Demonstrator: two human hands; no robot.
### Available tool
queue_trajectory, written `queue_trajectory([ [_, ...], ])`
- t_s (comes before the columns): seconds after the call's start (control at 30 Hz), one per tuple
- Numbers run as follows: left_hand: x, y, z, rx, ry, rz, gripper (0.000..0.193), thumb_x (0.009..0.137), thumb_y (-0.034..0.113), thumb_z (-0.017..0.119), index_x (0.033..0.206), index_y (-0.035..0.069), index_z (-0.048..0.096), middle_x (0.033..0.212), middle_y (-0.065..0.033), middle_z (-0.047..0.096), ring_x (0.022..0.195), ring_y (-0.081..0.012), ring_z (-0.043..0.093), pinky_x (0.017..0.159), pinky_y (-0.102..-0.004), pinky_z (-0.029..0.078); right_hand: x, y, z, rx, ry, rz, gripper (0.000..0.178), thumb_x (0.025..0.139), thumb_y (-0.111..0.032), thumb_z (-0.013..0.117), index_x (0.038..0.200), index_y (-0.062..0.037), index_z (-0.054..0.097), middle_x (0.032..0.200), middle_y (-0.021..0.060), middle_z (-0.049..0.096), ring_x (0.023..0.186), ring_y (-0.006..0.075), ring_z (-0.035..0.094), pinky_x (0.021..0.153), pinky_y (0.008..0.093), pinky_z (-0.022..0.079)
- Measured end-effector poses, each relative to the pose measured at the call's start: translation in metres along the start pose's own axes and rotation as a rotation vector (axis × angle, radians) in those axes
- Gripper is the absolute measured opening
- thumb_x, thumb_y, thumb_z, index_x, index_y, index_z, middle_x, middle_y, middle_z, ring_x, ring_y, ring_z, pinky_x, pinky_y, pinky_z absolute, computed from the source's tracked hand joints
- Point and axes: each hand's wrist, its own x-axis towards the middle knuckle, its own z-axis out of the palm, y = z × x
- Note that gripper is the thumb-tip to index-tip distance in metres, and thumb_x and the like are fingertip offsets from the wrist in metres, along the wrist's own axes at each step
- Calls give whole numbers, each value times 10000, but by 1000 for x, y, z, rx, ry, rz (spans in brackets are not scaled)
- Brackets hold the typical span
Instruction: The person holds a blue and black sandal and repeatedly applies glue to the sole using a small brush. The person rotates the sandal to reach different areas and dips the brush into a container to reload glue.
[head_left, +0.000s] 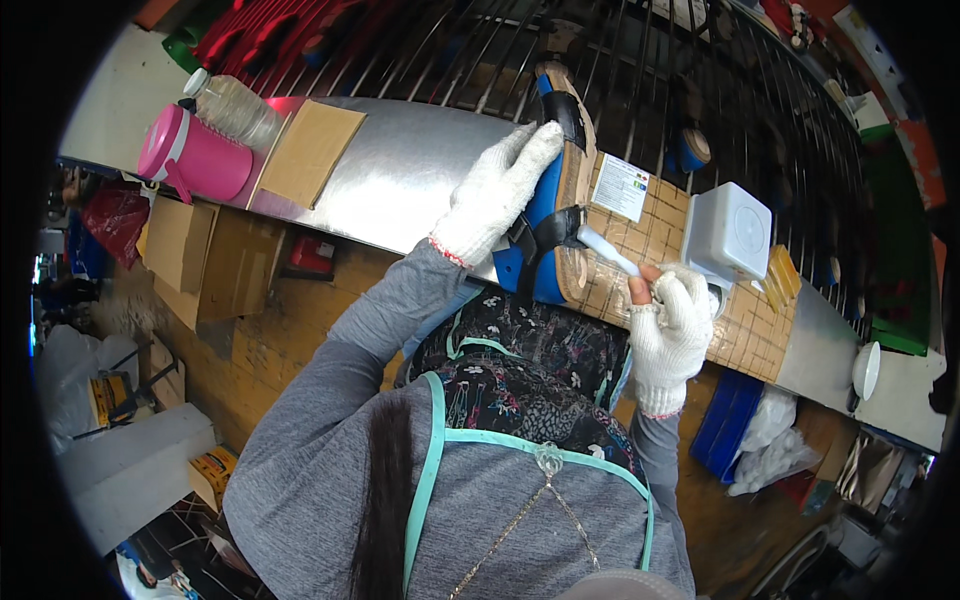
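Observation:
A blue shoe last [544,276] with black sandal straps [560,228] lies on its side across the bench edge. Its tan underside [574,182] faces right. My left hand [492,195], in a white knit glove, grips the last from the left, fingers reaching toward its far end. My right hand [668,335], gloved with thumb and fingertip bare, pinches a small white-handled brush [610,250]. The brush's far end meets the near part of the underside by the strap; its bristles cannot be made out.
A white lidded container [735,232] stands right on a patterned board [640,245] with a printed label [621,187]. Cardboard [312,150], a pink jug [195,155] and a clear bottle [235,108] sit left. Metal rods [480,75] run behind the bench, carrying another blue last [690,150].

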Motion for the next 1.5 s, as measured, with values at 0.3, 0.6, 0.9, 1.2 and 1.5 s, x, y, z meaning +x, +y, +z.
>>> queue_trajectory([
  [0.3, 21, -5, -8, 50, -54, -172, 988, 930, 777, 435, 1485, -40, 440, 1417, -252, 545, 1323, -314, 523, 1138, -390, 384, 8, 18, -2, 173, -141, -27, 187, 824, -119, 787, 955, 8, 744, 952, 116, 654, 906, 249, 625, 800, 347, 472],
  [0.6, 23, -21, 1, -302, -277, -466, 798, 978, 664, 479, 1498, 60, 443, 1440, -174, 534, 1290, -250, 553, 1064, -350, 479, 29, 17, -7, 257, -136, -172, 182, 807, -83, 792, 956, 1, 733, 966, 128, 659, 923, 254, 628, 799, 344, 486],
  [0.9, 15, -61, -1, -393, -951, -481, 708, 1022, 462, 544, 1536, 36, 308, 1277, -285, 573, 1084, -377, 681, 940, -497, 598, 72, 12, -8, 313, -336, -309, 229, 748, -163, 822, 957, -80, 782, 953, 69, 705, 912, 252, 611, 812, 358, 469],
  [1.2, -28, -96, 24, -1413, -1557, -926, 763, 1026, 515, 483, 1542, 7, 246, 1273, -332, 515, 1011, -361, 696, 798, -472, 637, 101, 9, 6, 363, -571, -437, 214, 781, -234, 786, 932, -84, 788, 924, 65, 692, 902, 236, 597, 820, 366, 452],
  [1.5, -54, -120, -2, -1529, -1453, -964, 838, 985, 481, 596, 1573, 27, 209, 1365, -295, 469, 1157, -335, 586, 975, -441, 536, 115, 13, 12, 391, -765, -541, 222, 778, -213, 781, 926, -47, 786, 897, 87, 675, 884, 234, 621, 764, 371, 476],
])
